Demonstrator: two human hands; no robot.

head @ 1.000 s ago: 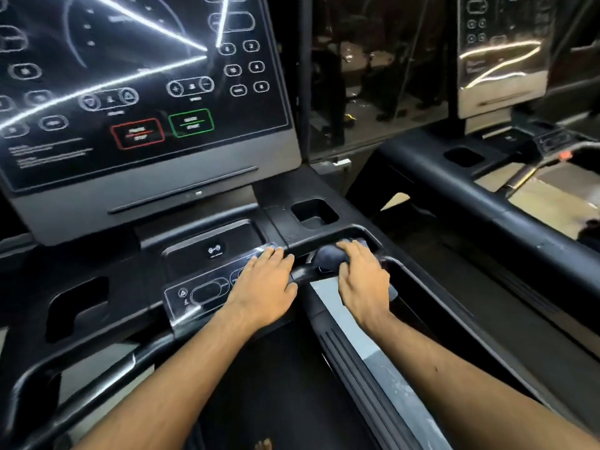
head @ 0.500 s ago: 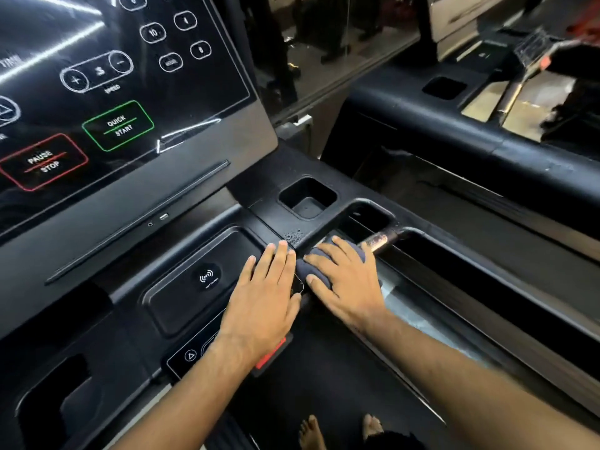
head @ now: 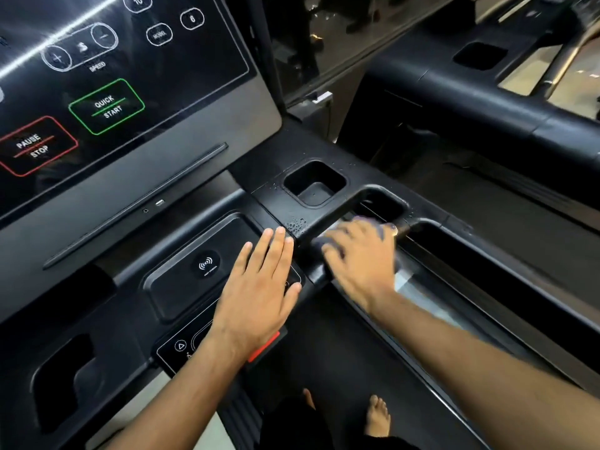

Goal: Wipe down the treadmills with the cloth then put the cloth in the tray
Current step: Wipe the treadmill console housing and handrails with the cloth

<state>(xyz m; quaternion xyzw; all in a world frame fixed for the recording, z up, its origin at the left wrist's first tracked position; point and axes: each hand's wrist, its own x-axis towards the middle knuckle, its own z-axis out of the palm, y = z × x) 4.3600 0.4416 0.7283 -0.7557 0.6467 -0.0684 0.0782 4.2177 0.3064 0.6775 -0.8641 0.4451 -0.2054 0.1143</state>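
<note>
On the treadmill console screen (head: 201, 102) we read QUICK START in the green-outlined button (head: 106, 105), PAUSE STOP in the red-outlined button (head: 34, 146), SPEED under the plus/minus control (head: 79, 48) and 10 on an oval key (head: 138, 0). The charging pad (head: 181, 287) bears a wireless symbol; its caption is illegible.

screen (head: 194, 92): glossy | treadmill console (head: 259, 177): matt black plastic | cloth (head: 386, 227): purplish fabric

Our count by the grips
We count two grips, the left grip (head: 259, 297) and the right grip (head: 360, 258); one cloth (head: 388, 226) under the right grip; two treadmills, the near treadmill (head: 266, 173) beneath both grips, the second treadmill (head: 454, 89) well right of them; one square pocket (head: 313, 186) just beyond the grips; two bare feet (head: 378, 417) behind them.
</note>
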